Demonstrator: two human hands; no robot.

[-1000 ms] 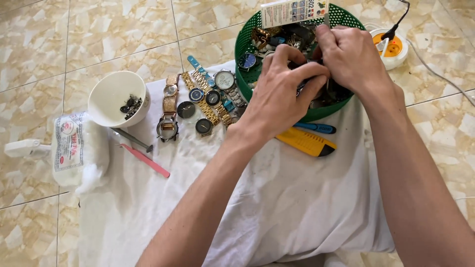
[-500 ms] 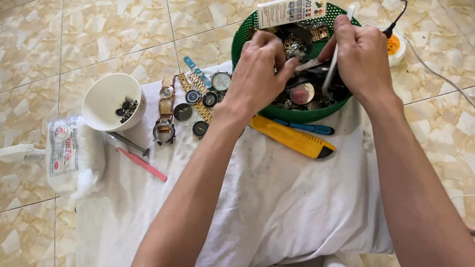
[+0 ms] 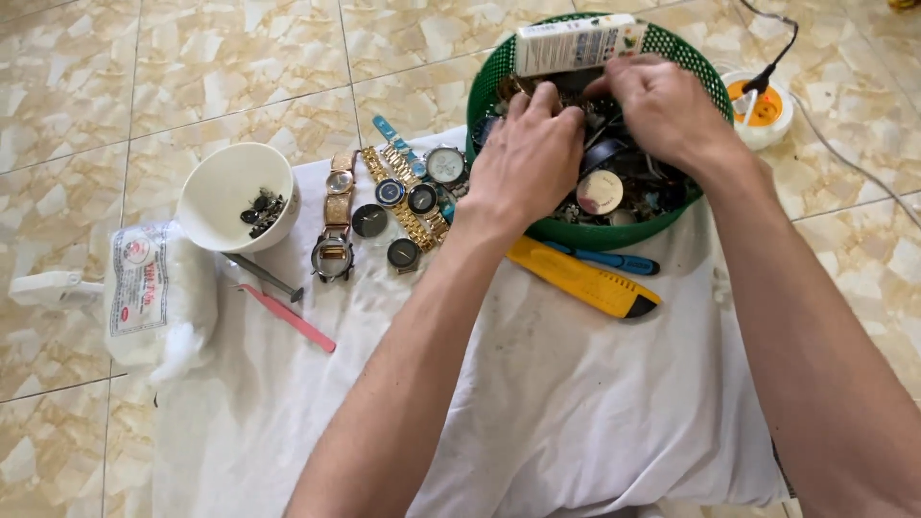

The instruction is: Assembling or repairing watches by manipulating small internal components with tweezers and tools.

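Both hands work inside a round green plastic basket (image 3: 576,233) that sits at the far edge of a white cloth (image 3: 576,403) spread on a tiled floor (image 3: 192,67). The left hand (image 3: 526,163) reaches in from the near rim with its fingers curled down into the heap of watch parts (image 3: 624,187), and the right hand (image 3: 662,105) comes in from the far side, fingers bent toward the same spot; the fingertips of both are buried among the parts, so whether either hand actually pinches something cannot be told. The heap itself is a dark tangle (only one pale round watch back (image 3: 601,192) stands out clearly). A white and green carton (image 3: 576,43) lies across the basket's far rim, its top cut off by the picture's edge. Just beside the near rim lie a yellow utility knife (image 3: 585,280) and a blue-handled tool (image 3: 614,261), partly under the left forearm. To the left, a row of wristwatches (image 3: 389,206) lies on the cloth, near a white bowl (image 3: 225,187) holding small dark bits too small to identify, pink tweezers (image 3: 288,318) and a bag of cotton (image 3: 158,297). A round white and orange extension reel (image 3: 763,110) sits behind the right wrist.
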